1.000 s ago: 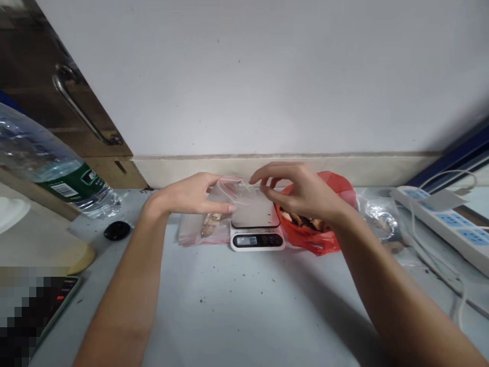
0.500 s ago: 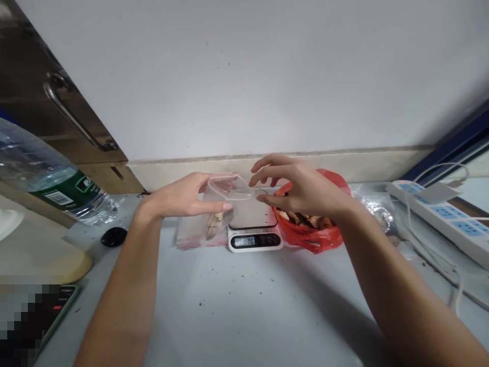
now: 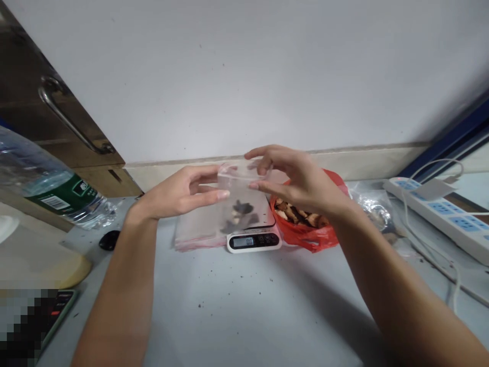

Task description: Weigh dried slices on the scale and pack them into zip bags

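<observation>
A clear zip-lock bag point(image 3: 244, 186) hangs upright between my hands, mouth up, with dark and pale dried pieces point(image 3: 240, 214) at its bottom. My left hand point(image 3: 181, 196) pinches its left edge between thumb and fingers. On the right side of the mouth, my right hand point(image 3: 292, 178) grips the bag with thumb and curled fingers. Behind and below it sits a small white kitchen scale point(image 3: 254, 242), its display showing what looks like 0.0. A red plastic bag point(image 3: 319, 239) of brown dried slices, resembling mushrooms, stands open under my right hand.
Flat zip-lock bags point(image 3: 196, 227) lie left of the scale. At the left are a large water bottle point(image 3: 64, 188), a black round object point(image 3: 109, 240) and a cabinet handle point(image 3: 76, 122). A power strip point(image 3: 439, 214) with cables and a clear bag point(image 3: 372, 209) lie right.
My right hand has closed on the zip-lock bag's right side. The bag has swung from tilted to upright and shifted right, its contents now in front of the scale plate.
</observation>
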Motion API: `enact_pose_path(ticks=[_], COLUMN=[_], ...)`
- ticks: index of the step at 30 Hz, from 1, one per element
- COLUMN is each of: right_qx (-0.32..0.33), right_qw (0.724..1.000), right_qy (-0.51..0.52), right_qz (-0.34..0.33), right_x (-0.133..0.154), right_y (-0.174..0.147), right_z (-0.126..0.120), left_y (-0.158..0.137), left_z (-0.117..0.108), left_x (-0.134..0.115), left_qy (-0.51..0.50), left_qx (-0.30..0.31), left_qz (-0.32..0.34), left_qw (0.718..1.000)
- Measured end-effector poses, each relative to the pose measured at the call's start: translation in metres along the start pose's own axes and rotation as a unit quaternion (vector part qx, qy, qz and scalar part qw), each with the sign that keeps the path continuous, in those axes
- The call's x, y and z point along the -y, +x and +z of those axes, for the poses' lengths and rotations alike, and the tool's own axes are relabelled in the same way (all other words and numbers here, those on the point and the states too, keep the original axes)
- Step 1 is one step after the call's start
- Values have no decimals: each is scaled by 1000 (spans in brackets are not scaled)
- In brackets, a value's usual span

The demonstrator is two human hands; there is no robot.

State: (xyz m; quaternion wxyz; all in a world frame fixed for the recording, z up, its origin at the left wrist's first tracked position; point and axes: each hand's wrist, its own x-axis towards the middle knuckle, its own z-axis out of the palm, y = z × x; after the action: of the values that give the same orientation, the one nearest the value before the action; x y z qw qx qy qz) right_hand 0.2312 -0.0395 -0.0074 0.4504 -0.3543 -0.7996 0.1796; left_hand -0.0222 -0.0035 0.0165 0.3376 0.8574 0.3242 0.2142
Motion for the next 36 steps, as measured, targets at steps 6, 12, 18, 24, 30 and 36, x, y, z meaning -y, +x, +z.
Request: enact_pose_path(ticks=[6, 12, 18, 24, 30, 36], right_qx=[-76, -77, -58, -7, 19, 19], right_qw=[995, 995, 996, 997, 996, 993], right_qy=[3, 0, 25, -47, -79, -113], right_qz=[65, 64, 63, 62, 33, -25], right_x=[6, 12, 14, 25, 38, 38], right_y=[1, 1, 0, -2, -2, -2], right_z=[-3, -8, -16, -18, -11, -6], left_y=[7, 10, 6, 6, 3, 3], left_z=[15, 19, 18, 23, 27, 27], left_x=[-10, -19, -26, -32, -39, -45], left_qy=[-58, -7, 37, 81, 162, 192], left_qx=[-148, -191, -178, -190, -184, -139], left_qz=[-21, 20, 41, 63, 109, 96], left_qw=[987, 981, 982, 976, 963, 967])
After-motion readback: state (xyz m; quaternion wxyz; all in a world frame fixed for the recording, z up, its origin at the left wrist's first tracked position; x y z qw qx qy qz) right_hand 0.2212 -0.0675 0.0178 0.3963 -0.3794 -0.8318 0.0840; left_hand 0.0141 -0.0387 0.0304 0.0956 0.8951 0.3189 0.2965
